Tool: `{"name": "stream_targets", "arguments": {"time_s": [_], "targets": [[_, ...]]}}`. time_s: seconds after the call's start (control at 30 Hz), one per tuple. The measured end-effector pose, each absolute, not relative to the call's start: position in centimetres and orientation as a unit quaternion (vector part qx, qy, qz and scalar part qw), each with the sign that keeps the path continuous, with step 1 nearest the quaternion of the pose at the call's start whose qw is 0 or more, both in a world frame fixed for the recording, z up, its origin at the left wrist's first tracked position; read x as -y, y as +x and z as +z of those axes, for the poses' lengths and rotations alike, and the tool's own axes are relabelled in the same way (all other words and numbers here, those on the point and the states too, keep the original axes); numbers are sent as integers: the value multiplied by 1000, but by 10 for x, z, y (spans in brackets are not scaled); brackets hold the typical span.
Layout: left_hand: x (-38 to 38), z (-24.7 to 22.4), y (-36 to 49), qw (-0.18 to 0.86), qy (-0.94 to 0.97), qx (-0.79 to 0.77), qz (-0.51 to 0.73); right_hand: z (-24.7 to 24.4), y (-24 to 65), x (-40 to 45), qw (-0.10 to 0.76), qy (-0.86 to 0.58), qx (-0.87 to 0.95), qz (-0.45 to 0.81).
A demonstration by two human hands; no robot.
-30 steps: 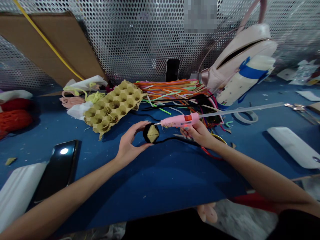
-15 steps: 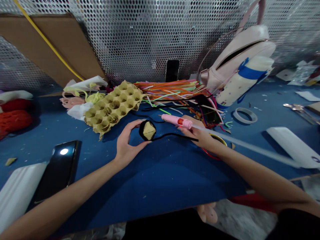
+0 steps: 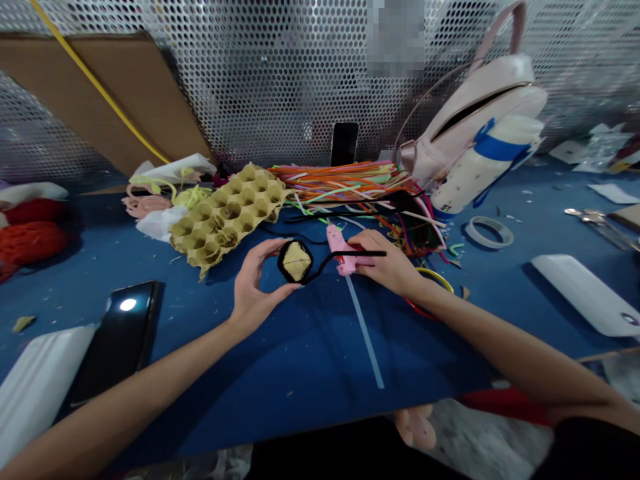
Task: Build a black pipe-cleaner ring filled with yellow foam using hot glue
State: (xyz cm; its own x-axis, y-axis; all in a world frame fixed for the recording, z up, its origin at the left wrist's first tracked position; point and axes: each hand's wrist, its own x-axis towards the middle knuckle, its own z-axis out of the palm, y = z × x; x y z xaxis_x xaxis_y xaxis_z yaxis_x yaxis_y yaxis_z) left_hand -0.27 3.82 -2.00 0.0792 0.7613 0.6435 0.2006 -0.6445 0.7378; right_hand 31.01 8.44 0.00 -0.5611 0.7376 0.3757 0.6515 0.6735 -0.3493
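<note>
Small yellowish piece with black rim sits above middle of blue table, pinched between thumb and fingers of left hand. Black strip runs off it, crossing pink glue gun. Right hand grips gun, nozzle facing away, glue stick trailing nearward. Egg carton just past left hand, messy heap of colourful sticks farther back.
</note>
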Motion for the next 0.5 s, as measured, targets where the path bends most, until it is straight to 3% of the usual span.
{"name": "stream_targets", "arguments": {"time_s": [0.4, 0.5], "targets": [[-39, -21, -1, 263, 701, -345, 565, -3, 309, -86, 234, -352, 904, 64], [-38, -21, -1, 259, 709, -349, 555, 10, 305, -78, 277, -346, 894, 66]]}}
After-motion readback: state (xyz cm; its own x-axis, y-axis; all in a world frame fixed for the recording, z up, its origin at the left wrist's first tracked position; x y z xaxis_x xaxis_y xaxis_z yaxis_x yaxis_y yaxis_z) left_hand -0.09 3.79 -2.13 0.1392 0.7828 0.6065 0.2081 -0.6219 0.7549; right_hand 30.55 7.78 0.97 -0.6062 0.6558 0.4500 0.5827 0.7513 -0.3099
